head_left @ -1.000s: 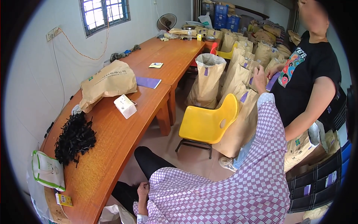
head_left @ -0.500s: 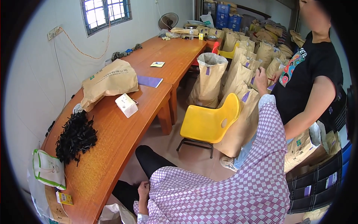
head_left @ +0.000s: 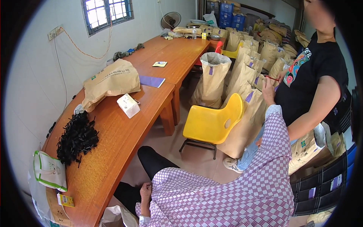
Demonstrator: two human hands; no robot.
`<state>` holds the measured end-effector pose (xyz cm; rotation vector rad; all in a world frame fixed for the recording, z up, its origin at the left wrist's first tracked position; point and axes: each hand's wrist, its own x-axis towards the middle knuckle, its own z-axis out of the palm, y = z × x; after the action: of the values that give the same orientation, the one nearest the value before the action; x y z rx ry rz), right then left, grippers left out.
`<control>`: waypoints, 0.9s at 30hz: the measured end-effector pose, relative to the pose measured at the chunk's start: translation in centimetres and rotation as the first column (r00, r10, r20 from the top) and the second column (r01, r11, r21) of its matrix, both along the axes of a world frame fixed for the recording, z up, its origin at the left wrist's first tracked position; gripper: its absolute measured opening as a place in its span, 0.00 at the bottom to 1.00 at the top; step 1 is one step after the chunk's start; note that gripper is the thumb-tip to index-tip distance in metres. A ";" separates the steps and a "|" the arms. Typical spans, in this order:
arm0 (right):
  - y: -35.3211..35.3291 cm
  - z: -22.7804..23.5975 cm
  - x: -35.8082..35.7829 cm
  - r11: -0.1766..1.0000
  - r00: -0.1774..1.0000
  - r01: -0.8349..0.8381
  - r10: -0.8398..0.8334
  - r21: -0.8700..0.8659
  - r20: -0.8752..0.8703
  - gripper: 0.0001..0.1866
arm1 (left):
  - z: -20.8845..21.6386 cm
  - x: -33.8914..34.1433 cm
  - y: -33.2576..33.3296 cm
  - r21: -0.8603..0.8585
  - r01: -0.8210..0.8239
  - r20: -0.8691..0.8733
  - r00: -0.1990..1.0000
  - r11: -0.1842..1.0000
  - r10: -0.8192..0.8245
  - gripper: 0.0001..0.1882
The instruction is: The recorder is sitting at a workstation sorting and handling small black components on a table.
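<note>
My left hand (head_left: 145,191) rests by my thigh at the hem of my checked sleeve garment, its fingers curled with nothing seen in them. Out to the right, my right hand (head_left: 268,91) is raised with its fingertips drawn together. A thin red tool (head_left: 273,78) lies at those fingertips; its kind is too small to make out. Its other end is at the hand (head_left: 282,75) of a person in a black T-shirt (head_left: 312,81), who stands close by my right arm. Whatever lies inside my right fingers is hidden.
On the long wooden table (head_left: 113,151) lie a heap of black strip-like pieces (head_left: 77,138), a brown paper sack (head_left: 113,79), a white box (head_left: 128,106) and a purple folder (head_left: 152,81). A yellow chair (head_left: 206,123) stands beside several upright paper sacks (head_left: 215,81).
My right hand has moved slightly right and down, its fingers now upright. The red tool shows more plainly between my fingertips and the other person's hand. My left hand has not moved.
</note>
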<state>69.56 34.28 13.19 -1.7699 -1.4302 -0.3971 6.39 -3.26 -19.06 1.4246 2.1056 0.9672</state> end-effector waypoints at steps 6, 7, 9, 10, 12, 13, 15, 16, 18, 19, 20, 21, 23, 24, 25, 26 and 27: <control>1.5 -2.2 2.7 0.989 0.996 0.045 -0.034 0.144 -0.080 0.22 | 0.4 0.2 0.0 0.004 0.004 0.020 1.000 1.000 -0.004 0.08; 1.6 -2.2 2.7 0.989 0.996 0.046 -0.035 0.143 -0.080 0.22 | 0.5 0.3 0.1 -0.012 -0.004 0.010 1.000 1.000 0.004 0.08; 1.6 -2.1 2.8 0.987 0.999 0.036 -0.029 0.155 -0.044 0.22 | 0.8 0.4 0.2 -0.010 0.005 0.017 1.000 1.000 -0.004 0.08; 1.4 -1.8 1.9 0.988 0.999 0.030 -0.024 0.153 -0.046 0.22 | 1.0 0.4 0.1 -0.006 0.000 0.020 1.000 1.000 0.000 0.08; 0.2 0.0 -1.1 0.999 0.979 0.039 -0.034 0.020 -0.199 0.22 | 0.7 0.2 -0.3 -0.003 -0.012 0.006 1.000 1.000 0.012 0.08; 0.1 0.1 -0.8 0.999 0.980 0.043 -0.039 0.020 -0.197 0.22 | 0.7 0.2 -0.2 0.002 -0.002 -0.002 1.000 1.000 0.002 0.08; 0.3 -0.1 0.0 0.998 0.986 0.024 -0.033 -0.057 -0.164 0.21 | 0.6 0.3 0.0 0.016 0.005 0.005 1.000 1.000 -0.005 0.08; 0.5 -0.3 0.2 0.998 0.986 0.023 -0.032 -0.058 -0.163 0.21 | 0.6 0.3 -0.1 0.030 0.005 0.010 1.000 1.000 -0.006 0.08; 1.0 -0.9 0.4 1.000 0.993 0.013 -0.012 0.012 -0.117 0.19 | 0.7 0.3 -0.1 0.024 0.001 0.008 1.000 1.000 -0.002 0.08; 1.3 -1.3 0.6 1.000 0.993 0.011 -0.010 0.011 -0.117 0.19 | 0.7 0.3 -0.1 0.018 0.000 0.004 1.000 1.000 0.000 0.08; 1.7 -1.6 0.9 0.997 0.997 0.017 -0.011 0.081 -0.075 0.18 | 0.7 0.3 -0.1 0.018 -0.002 0.005 1.000 1.000 0.002 0.08; 2.0 -1.9 1.3 0.988 0.999 0.019 -0.014 0.150 -0.033 0.17 | 0.7 0.3 -0.2 0.018 0.000 0.005 1.000 1.000 0.000 0.08; 3.0 -2.0 3.3 0.993 0.996 0.092 -0.093 0.072 0.000 0.15 | 0.4 0.3 0.0 0.021 0.008 0.009 1.000 1.000 -0.008 0.08; 3.3 -1.7 3.7 0.986 0.985 0.167 -0.166 -0.008 0.035 0.14 | 0.1 0.1 0.1 0.015 0.017 0.008 1.000 1.000 -0.017 0.08; 3.7 -1.4 4.1 0.985 0.985 0.171 -0.171 -0.007 0.035 0.14 | -0.2 0.0 0.2 0.010 0.027 0.007 1.000 1.000 -0.027 0.08; 4.2 -0.6 3.6 0.991 0.994 0.109 -0.111 0.076 0.014 0.13 | -0.2 -0.1 0.1 0.010 0.022 0.006 1.000 1.000 -0.022 0.08; 4.5 0.1 3.1 0.986 0.999 0.049 -0.049 0.161 -0.002 0.13 | -0.2 -0.1 -0.1 0.012 0.017 0.017 1.000 1.000 -0.017 0.08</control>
<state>72.62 38.83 13.32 -1.6768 -1.3197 -0.5254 6.28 -3.33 -19.24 1.4334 2.0755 0.9832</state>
